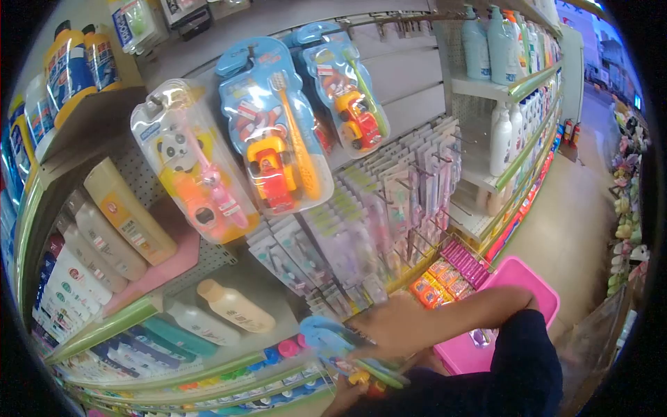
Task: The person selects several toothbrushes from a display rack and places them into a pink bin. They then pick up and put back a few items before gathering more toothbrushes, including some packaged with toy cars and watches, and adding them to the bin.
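Observation:
Low in the view, my left hand (pixel 342 397) grips the lower end of blue blister packs (pixel 325 336) that hold toothbrushes and toy cars. My right hand (pixel 385 330) reaches across the upper part of these packs; its fingers are blurred, and I cannot make out whether they hold anything. Above hang a panda toothbrush pack (pixel 191 163) and two blue toothbrush packs with toy cars, one in the middle (pixel 267 132) and one further right (pixel 347 97). A pink basket (pixel 545 281) stands under my right forearm, partly hidden by it.
Rows of packaged toothbrushes (pixel 361 229) hang on the rack. Bottles stand on shelves at the left (pixel 104 316) and the right (pixel 521 87). Orange packs (pixel 434 285) lie beside the basket. Floor (pixel 570 208) runs along the right, past plush toys (pixel 625 208).

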`<state>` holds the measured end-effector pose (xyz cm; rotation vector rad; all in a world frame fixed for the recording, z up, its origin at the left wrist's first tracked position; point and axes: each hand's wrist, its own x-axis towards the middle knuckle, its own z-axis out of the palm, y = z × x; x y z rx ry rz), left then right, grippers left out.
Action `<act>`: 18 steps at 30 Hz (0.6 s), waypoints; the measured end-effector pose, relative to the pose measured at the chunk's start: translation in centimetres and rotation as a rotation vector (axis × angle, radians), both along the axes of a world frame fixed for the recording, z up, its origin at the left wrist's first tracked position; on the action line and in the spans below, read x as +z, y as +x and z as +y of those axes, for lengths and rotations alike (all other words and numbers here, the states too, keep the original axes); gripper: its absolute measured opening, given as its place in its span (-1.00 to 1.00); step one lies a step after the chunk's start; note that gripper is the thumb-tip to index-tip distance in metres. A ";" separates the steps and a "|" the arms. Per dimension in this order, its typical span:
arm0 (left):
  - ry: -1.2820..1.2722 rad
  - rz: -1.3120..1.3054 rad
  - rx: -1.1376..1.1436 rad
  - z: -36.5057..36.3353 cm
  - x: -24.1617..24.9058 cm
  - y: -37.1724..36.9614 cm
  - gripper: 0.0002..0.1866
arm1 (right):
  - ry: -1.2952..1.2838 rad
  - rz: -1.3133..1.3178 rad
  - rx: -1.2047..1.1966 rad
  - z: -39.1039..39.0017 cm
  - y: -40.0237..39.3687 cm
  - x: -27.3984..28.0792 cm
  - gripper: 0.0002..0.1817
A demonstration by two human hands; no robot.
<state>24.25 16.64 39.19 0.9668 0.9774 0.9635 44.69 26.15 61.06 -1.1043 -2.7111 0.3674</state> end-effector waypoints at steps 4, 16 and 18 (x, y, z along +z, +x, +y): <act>-0.102 0.002 0.027 -1.5 -0.8 -1.1 -0.27 | 0.633 0.605 -0.145 2.9 4.5 10.6 -0.82; -0.173 0.031 0.077 -3.2 -0.4 -3.6 -0.32 | 0.116 0.962 -0.425 19.6 9.7 20.8 -0.33; -0.176 0.032 0.079 -3.1 -0.3 -3.8 -0.33 | 0.141 1.012 -0.388 20.5 9.6 20.3 -0.29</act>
